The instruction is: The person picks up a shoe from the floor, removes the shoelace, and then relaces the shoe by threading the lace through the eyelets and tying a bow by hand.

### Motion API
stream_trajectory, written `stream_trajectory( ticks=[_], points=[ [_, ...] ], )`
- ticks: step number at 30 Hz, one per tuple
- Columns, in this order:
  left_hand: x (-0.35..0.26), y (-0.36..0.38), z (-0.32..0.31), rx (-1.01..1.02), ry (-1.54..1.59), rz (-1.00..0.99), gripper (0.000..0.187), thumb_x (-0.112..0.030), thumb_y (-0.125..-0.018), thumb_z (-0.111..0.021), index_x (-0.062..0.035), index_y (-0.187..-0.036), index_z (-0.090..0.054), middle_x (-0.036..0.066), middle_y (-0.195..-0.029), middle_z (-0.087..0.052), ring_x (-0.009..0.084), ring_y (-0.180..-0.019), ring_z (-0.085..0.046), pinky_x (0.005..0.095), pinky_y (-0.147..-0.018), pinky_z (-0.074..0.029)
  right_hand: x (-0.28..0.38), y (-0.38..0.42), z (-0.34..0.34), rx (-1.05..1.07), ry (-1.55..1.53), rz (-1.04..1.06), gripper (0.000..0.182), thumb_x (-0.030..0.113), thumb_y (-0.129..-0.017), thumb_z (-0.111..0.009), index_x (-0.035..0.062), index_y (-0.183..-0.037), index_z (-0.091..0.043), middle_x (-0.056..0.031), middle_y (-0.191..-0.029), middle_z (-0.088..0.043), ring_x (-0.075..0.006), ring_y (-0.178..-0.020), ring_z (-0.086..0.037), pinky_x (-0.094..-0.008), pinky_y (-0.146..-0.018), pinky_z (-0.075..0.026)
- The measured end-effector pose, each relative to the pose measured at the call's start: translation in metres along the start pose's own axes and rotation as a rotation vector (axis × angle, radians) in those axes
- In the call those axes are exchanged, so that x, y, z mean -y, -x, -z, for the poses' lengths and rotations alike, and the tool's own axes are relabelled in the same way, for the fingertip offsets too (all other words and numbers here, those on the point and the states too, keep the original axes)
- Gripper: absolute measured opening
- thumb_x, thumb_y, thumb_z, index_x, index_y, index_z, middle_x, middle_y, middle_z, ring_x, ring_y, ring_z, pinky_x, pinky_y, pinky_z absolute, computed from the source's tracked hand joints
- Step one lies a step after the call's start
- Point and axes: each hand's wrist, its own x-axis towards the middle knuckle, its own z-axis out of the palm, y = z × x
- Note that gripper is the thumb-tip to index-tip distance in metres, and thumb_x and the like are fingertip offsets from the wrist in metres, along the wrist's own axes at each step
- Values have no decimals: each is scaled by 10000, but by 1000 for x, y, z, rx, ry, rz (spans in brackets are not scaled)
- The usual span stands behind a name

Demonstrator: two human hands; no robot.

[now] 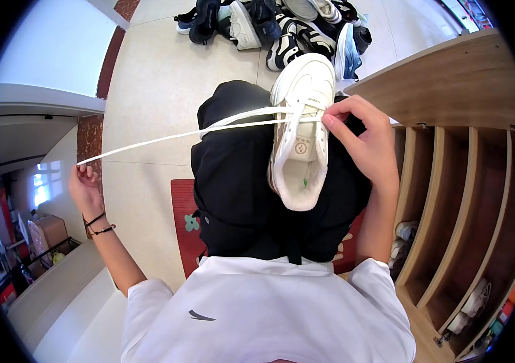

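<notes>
A white sneaker (310, 75) with a beige side rests on my black-trousered lap, toe pointing away from me. Its white shoelace (148, 143) is partly threaded near the toe, and one long strand stretches taut to the left. My left hand (85, 183), far out to the left, pinches the end of that strand. At the sneaker's right eyelet edge, my right hand (363, 133) has thumb and forefinger closed on the lace. Another loop of lace lies over my left knee. The exact grip point under the right fingertips is hidden.
A pile of shoes (287, 33) lies on the tiled floor ahead. To the right stands an open wooden shoe cabinet (445, 224) with several shoes on its shelves. A red mat (183, 212) is beneath me. A white door (55, 45) is at upper left.
</notes>
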Motion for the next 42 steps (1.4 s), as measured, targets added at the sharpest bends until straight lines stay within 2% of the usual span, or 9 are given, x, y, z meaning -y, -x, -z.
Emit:
stream_trajectory(
  ticks=[10,13,15,16,17,22,32,34,42],
  points=[
    [50,-5,10,39,-94,100,156,-240,-1041,-529,-108,-971,-572,-26,-843,-572,102,-728,-537,241,-614,-413,0,-5,-3,-39,-8,49,130,77,-828,-750,-16,-906,-703,-81,-788,-640,-172,-709,-598,-288,-670,-469],
    [62,4,-6,82,-297,194,178,-271,-1031,-557,-111,-961,-589,-30,-836,-580,92,-739,-551,245,-633,-437,10,-16,-5,20,-47,62,127,118,-854,-721,21,-937,-727,-82,-890,-644,-195,-801,-603,-322,-767,-470],
    [67,5,-8,124,-442,237,202,-284,-1013,-583,-89,-1014,-635,-18,-878,-620,88,-771,-579,247,-665,-461,11,-25,-9,93,232,308,148,180,-886,-679,72,-960,-748,-90,-1046,-629,-239,-969,-573,-380,-899,-421],
    [67,9,-22,177,-655,246,214,-273,-1004,-588,-74,-1057,-647,-2,-906,-639,91,-778,-588,247,-667,-464,14,-28,-10,184,306,238,172,231,-892,-655,112,-964,-757,-106,-1199,-588,-282,-1177,-505,-457,-1057,-319],
    [67,13,-35,230,-869,252,237,-261,-995,-593,-59,-1099,-659,13,-934,-658,94,-785,-597,248,-669,-466,16,-30,-9,183,306,239,172,231,-892,-655,112,-964,-757,-106,-1199,-588,-282,-1177,-505,-457,-1057,-319],
    [52,43,-110,296,-898,-122,267,-198,-994,-569,3,-1138,-667,70,-947,-702,139,-849,-649,274,-759,-516,16,-43,-13,297,490,404,103,179,-863,-675,109,-930,-709,-103,-1324,-536,-296,-1335,-431,-485,-1153,-205],
    [-17,165,-272,747,-622,-655,90,6,-877,-657,-8,-931,-727,35,-715,-613,95,-589,-499,243,-526,-354,9,-60,-9,444,-18,267,136,162,-915,-607,50,-837,-611,-70,-1232,-581,-216,-1161,-501,-387,-1063,-314],
    [-23,174,-289,850,-626,-569,82,-31,-864,-698,-6,-939,-721,54,-692,-599,130,-557,-519,266,-511,-387,14,-58,-6,481,-435,87,179,164,-962,-555,48,-835,-604,-89,-1234,-582,-155,-1083,-529,-327,-961,-389],
    [0,179,-350,850,-618,-689,209,-208,-836,-758,-36,-837,-640,76,-626,-534,243,-517,-533,350,-495,-414,37,-53,-11,439,-746,142,246,236,-1025,-544,15,-1011,-652,-84,-1195,-596,-105,-953,-543,-257,-845,-445]
  ],
)
